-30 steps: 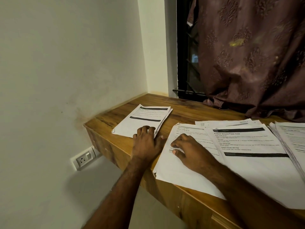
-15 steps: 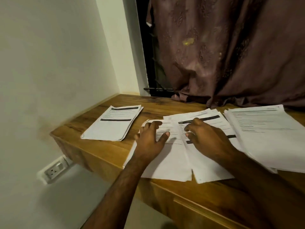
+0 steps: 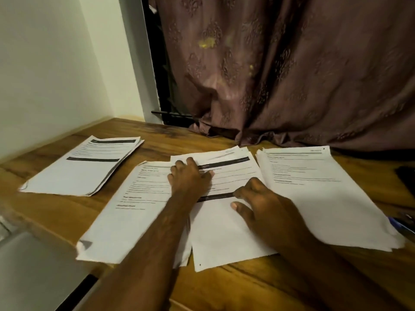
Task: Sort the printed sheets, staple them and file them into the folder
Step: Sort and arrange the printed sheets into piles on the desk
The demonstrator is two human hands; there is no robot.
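I see a wooden desk point(image 3: 235, 286), glossy varnish with dark grain streaks, and four groups of white printed sheets on it, all flat A4-type rectangles with edges slightly fanned. Far-left stack point(image 3: 83, 167) lies angled, two black header bars on its top page, near corner curled. Left-centre stack point(image 3: 134, 212) is text only, near corner dog-eared and overhanging the desk edge. The centre sheet point(image 3: 224, 232) carries two black bars and overlaps the left-centre stack's right edge. Right stack point(image 3: 314, 194) is the thickest, with fine grey text lines. Left hand point(image 3: 190, 178) lies flat with fingers spread, palm down across the seam between the left-centre stack and the centre sheet, pressing rather than gripping. Right hand point(image 3: 262, 205) rests on the centre sheet, fingers loosely bent and thumb out, holding nothing that I can make out. Behind is a mauve curtain point(image 3: 292, 75), embossed floral fabric, heavy folds, hem bunched on the desk. A blue pen-like item point(image 3: 402, 223) sits at the right edge, blurred. Versus half a second ago: left hand has shifted right, from the left-centre stack onto the seam; right hand has slid nearer along the centre sheet to its lower bar; camera has panned right.
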